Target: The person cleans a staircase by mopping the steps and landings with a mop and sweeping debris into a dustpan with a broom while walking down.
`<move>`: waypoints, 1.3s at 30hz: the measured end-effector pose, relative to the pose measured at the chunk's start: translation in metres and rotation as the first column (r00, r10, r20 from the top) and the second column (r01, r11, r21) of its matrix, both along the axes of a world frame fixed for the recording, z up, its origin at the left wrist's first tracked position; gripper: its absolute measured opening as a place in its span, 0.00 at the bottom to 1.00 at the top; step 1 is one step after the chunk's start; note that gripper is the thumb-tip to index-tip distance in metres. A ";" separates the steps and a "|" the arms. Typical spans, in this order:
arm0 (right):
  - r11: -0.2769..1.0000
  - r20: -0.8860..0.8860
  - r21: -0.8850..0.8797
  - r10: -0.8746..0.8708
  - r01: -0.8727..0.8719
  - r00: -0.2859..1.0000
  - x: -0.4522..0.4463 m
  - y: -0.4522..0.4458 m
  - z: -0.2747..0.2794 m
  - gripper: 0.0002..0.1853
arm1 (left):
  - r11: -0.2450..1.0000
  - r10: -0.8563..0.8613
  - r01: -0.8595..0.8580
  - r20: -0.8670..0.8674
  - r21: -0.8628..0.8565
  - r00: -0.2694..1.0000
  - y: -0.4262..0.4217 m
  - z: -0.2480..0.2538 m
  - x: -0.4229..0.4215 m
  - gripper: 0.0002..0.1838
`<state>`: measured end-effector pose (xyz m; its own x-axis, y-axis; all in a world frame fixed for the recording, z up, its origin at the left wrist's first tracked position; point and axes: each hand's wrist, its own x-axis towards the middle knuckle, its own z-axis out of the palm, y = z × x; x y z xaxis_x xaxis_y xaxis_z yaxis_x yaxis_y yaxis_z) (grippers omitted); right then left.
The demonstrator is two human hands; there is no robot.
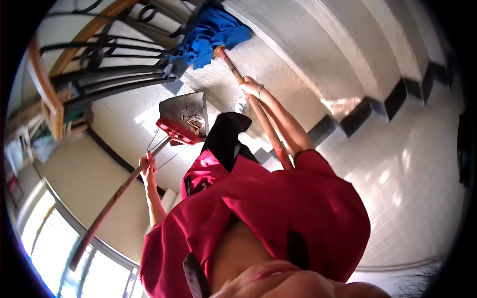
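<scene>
My right hand (251, 87), a bracelet at its wrist, is closed around a mop's wooden handle (266, 121). At the far end of that handle, a bunched blue cloth head (213, 37) rests on the stair beside the railing. On the left side, my left hand (148, 168) is closed on the dustpan's long handle, near a thin wire with a red grip. The dustpan (181, 131) has a red edge and a grey pan, with small litter (191, 121) lying inside it. My fingers' undersides are hidden.
Stone steps (318, 49) with dark skirting (355, 121) rise to the upper right. A black metal railing (114, 49) with a wooden handrail (47, 92) curves at the upper left. Bright windows (64, 243) are at the lower left. A pale wall (392, 164) stands on the right.
</scene>
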<state>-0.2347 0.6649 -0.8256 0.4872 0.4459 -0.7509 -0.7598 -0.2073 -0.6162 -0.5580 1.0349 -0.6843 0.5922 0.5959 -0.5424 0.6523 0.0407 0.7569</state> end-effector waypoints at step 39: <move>0.801 -0.584 -0.170 -0.551 0.574 0.596 -0.312 -0.180 -0.050 0.12 | 0.973 0.226 -0.208 0.251 -0.095 0.941 0.077 -0.060 -0.073 0.08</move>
<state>-0.5464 0.4846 -0.8752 0.1250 0.2641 -0.9563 -0.9178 0.3969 -0.0104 -0.6313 1.1123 -0.7442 0.5773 0.6935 -0.4310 0.4045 0.2156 0.8888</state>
